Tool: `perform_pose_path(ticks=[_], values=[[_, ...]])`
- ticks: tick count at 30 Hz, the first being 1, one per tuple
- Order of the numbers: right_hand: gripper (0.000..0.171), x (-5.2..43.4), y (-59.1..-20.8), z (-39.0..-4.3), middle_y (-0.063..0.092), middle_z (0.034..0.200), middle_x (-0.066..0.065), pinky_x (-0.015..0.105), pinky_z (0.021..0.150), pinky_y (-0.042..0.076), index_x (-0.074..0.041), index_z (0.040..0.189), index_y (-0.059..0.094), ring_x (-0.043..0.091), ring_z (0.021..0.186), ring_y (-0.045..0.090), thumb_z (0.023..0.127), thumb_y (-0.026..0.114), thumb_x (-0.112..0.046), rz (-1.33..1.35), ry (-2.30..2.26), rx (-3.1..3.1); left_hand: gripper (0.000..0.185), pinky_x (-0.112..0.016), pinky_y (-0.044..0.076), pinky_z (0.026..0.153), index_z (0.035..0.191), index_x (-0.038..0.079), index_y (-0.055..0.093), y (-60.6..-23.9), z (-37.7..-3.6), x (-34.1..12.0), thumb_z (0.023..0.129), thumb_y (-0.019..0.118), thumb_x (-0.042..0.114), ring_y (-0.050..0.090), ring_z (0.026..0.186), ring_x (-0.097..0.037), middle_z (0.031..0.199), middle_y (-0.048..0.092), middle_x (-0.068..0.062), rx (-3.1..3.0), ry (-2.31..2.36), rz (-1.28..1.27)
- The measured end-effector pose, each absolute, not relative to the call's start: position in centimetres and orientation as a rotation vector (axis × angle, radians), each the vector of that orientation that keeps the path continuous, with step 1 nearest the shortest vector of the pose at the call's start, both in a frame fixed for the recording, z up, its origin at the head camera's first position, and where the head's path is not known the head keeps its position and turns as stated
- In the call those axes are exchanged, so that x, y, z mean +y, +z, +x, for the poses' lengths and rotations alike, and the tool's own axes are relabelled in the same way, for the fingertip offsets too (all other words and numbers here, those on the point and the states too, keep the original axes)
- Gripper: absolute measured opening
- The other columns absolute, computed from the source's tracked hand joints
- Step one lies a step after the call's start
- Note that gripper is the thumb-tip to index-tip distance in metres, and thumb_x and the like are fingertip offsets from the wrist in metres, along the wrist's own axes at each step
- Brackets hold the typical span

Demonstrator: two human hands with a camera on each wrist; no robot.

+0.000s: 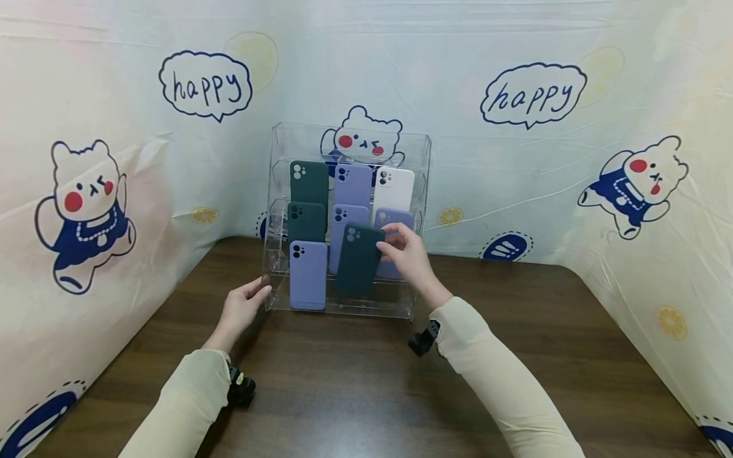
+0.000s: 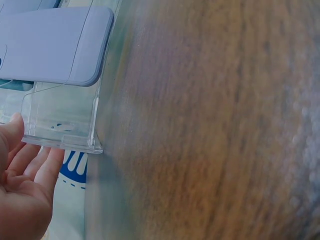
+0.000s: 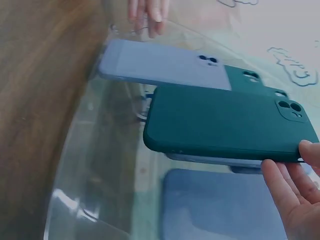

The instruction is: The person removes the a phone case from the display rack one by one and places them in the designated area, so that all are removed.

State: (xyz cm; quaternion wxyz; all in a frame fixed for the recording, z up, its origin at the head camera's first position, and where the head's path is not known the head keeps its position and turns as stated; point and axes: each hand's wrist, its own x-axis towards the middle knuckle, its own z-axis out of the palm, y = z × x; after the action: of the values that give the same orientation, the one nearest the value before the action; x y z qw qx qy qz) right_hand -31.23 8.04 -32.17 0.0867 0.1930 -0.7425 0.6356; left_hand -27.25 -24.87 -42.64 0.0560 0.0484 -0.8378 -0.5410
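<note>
A clear acrylic tiered rack (image 1: pixel 420 146) stands on the wooden table and holds several phone cases in green, lilac and white. My right hand (image 1: pixel 403 251) pinches the upper right edge of a dark green case (image 1: pixel 357 259) (image 3: pixel 220 122) in the front middle of the rack. A lilac case (image 1: pixel 308 275) (image 3: pixel 160 67) stands to its left in the front row. My left hand (image 1: pixel 243 305) (image 2: pixel 22 185) rests with straight fingers against the rack's lower left corner (image 2: pixel 65 140).
The brown table (image 1: pixel 355 388) spreads in front of the rack. A printed cloth backdrop (image 1: pixel 572 159) with bears and "happy" bubbles closes in the back and both sides. Small black camera mounts sit at both wrists.
</note>
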Motion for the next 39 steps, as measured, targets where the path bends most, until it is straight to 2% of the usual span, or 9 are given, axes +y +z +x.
perform_pose_path(ticks=[5, 19, 26, 32, 39], values=[[0.027, 9.9, -30.9, -30.5, 0.057, 0.095, 0.016, 0.051, 0.075, 0.052, -0.001, 0.114, 0.056, 0.026, 0.084, 0.060, 0.088, 0.061, -0.002, 0.566, 1.909, -2.220, 0.050, -0.047, 0.033, 0.102, 0.138, 0.003, 0.039, -42.6, -27.2, -24.9, 0.096, 0.050, 0.026, 0.033, 0.128, -0.032, 0.139, 0.039, -0.016, -2.543, -1.624, 0.136], [0.037, 18.3, -29.2, -28.6, 0.056, 0.095, 0.012, 0.035, 0.068, 0.056, 0.001, 0.122, 0.052, 0.017, 0.078, 0.062, 0.089, 0.062, -0.012, 0.489, 1.902, -2.251, 0.050, -0.047, 0.034, 0.101, 0.137, 0.001, 0.040, -42.7, -27.1, -24.9, 0.096, 0.051, 0.027, 0.035, 0.127, -0.032, 0.138, 0.040, -0.018, -2.534, -1.600, 0.122], [0.043, 23.0, -29.5, -28.4, 0.059, 0.094, 0.005, 0.036, 0.072, 0.055, 0.000, 0.125, 0.051, 0.015, 0.077, 0.062, 0.089, 0.063, -0.020, 0.440, 1.853, -2.336, 0.051, -0.047, 0.033, 0.101, 0.138, 0.001, 0.039, -42.8, -27.2, -25.0, 0.096, 0.050, 0.028, 0.034, 0.128, -0.032, 0.138, 0.039, -0.018, -2.529, -1.609, 0.109], [0.048, 26.8, -30.7, -28.3, 0.060, 0.093, 0.000, 0.032, 0.072, 0.055, 0.001, 0.129, 0.046, 0.012, 0.078, 0.062, 0.090, 0.061, -0.024, 0.360, 1.846, -2.408, 0.052, -0.045, 0.036, 0.100, 0.137, 0.001, 0.040, -42.9, -27.2, -24.9, 0.095, 0.051, 0.029, 0.038, 0.126, -0.031, 0.137, 0.041, -0.018, -2.521, -1.608, 0.115], [0.059, 31.1, -32.8, -28.5, 0.052, 0.106, -0.005, 0.028, 0.074, 0.054, 0.007, 0.138, 0.031, 0.005, 0.085, 0.059, 0.093, 0.056, -0.024, 0.290, 1.869, -2.497, 0.049, -0.043, 0.040, 0.097, 0.136, -0.001, 0.042, -42.9, -27.2, -24.8, 0.096, 0.051, 0.025, 0.041, 0.123, -0.029, 0.135, 0.044, -0.017, -2.489, -1.607, 0.093]])
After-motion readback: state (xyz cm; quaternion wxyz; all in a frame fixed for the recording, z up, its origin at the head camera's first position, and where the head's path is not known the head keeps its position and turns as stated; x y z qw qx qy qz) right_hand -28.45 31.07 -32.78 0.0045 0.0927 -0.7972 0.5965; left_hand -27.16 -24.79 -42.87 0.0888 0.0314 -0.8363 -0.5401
